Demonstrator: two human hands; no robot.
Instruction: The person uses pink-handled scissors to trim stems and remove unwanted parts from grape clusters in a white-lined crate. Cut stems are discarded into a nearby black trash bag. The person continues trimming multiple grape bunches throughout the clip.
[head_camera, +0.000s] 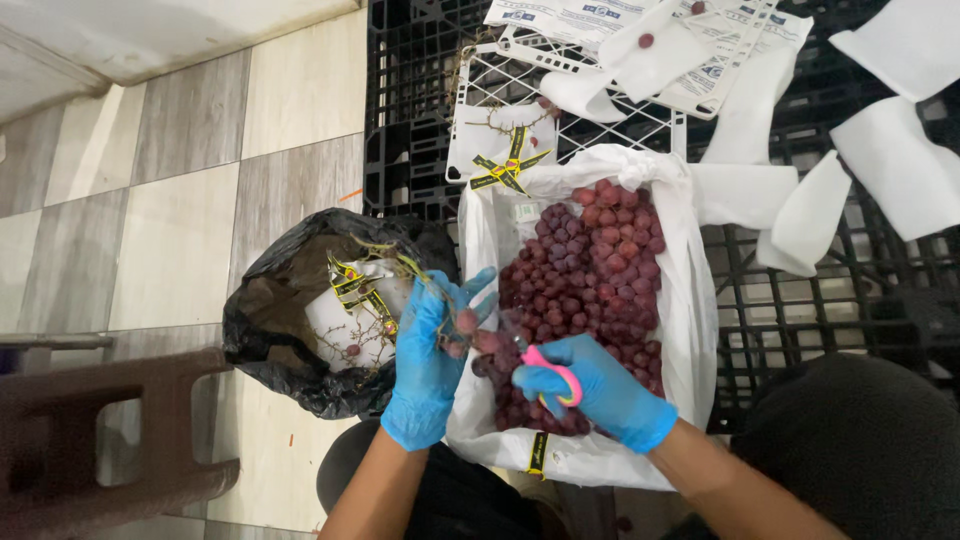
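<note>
My left hand (428, 355), in a blue glove, holds a small cluster of red grapes (478, 340) by its stem at the left edge of a white-lined box. My right hand (590, 388), also gloved in blue, grips pink-handled scissors (553, 372) right beside that cluster. The box (690, 330) is full of red grapes (600, 265) piled on white paper lining.
A black rubbish bag (285, 345) with stems, paper and yellow-black tape stands on the tiled floor left of the box. A black plastic pallet (410, 90) carries a white crate lid (560, 110) and loose white paper sheets (890, 170). A brown stool (120, 430) sits at lower left.
</note>
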